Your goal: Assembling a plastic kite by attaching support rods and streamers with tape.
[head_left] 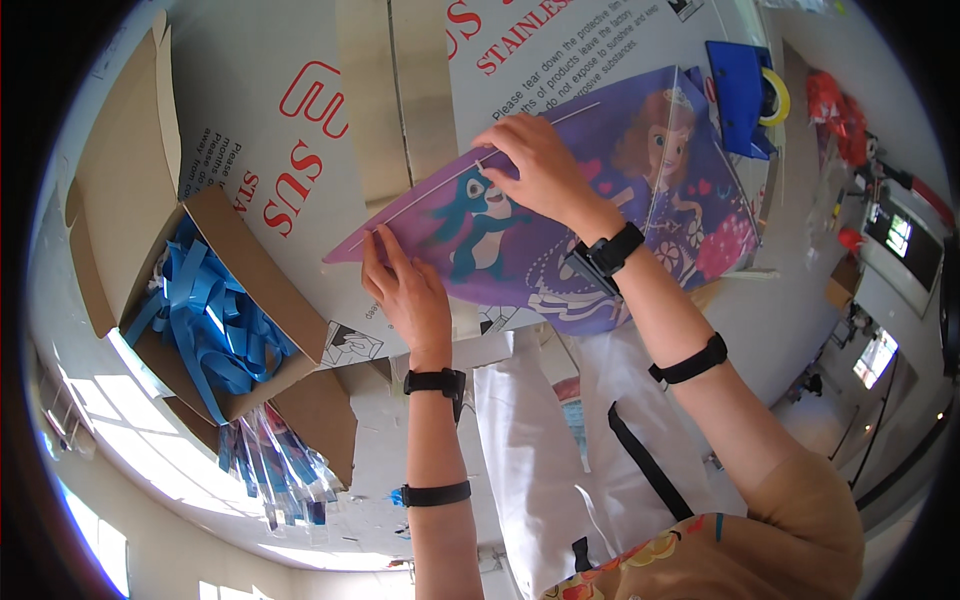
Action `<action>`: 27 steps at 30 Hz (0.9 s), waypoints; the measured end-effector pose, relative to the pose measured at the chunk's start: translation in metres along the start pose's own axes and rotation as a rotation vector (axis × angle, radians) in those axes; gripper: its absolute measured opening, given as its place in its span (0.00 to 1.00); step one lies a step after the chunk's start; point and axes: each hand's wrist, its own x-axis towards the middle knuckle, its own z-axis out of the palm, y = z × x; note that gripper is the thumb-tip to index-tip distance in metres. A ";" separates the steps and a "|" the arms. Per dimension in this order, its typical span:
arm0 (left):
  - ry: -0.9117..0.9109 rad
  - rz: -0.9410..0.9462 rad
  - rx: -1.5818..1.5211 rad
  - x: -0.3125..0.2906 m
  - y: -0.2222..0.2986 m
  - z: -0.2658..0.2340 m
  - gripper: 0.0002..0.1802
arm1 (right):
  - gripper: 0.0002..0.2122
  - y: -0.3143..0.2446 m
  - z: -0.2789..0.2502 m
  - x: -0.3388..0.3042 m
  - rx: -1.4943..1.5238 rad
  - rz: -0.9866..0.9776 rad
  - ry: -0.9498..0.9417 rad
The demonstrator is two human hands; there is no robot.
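A purple and pink kite [560, 240], printed with a cartoon princess and a blue animal, lies on the film-covered worktop. A thin white rod [430, 192] runs along its far edge, and another line crosses it near the princess. Toward the pointed left tip, my left hand [408, 295] has its fingers closed on the kite's edge at the rod's end. My right hand [540, 170] grips the far edge farther right, thumb and forefinger beside a small white piece on the rod. What lies under its palm is hidden.
To the left stands an open cardboard box [265, 280] full of blue ribbon strips [210, 320]. Below it hang clear plastic-wrapped pieces [285, 470]. A blue tape dispenser [738, 100] with yellow tape sits at the far right. Red material [835, 115] lies beyond.
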 end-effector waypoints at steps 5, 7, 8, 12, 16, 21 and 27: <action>0.009 0.018 0.021 0.001 -0.001 -0.003 0.36 | 0.14 -0.003 -0.005 -0.002 -0.009 -0.003 0.043; -0.005 0.009 -0.004 0.001 -0.001 -0.008 0.36 | 0.16 -0.007 -0.009 -0.005 0.028 0.019 0.072; -0.019 -0.001 -0.030 0.001 -0.001 -0.011 0.37 | 0.16 -0.009 -0.012 -0.008 0.031 0.020 0.076; 0.043 0.040 -0.086 0.000 0.023 -0.024 0.38 | 0.14 -0.010 -0.048 -0.030 0.053 0.131 0.163; -0.049 0.075 -0.205 -0.009 0.081 -0.051 0.34 | 0.09 0.009 -0.092 -0.069 0.175 0.369 0.356; -0.465 0.153 -0.443 -0.026 0.185 -0.067 0.22 | 0.08 0.072 -0.180 -0.123 0.088 0.669 0.796; -0.699 0.208 -0.623 -0.032 0.311 -0.021 0.18 | 0.12 0.202 -0.258 -0.186 0.092 0.742 0.825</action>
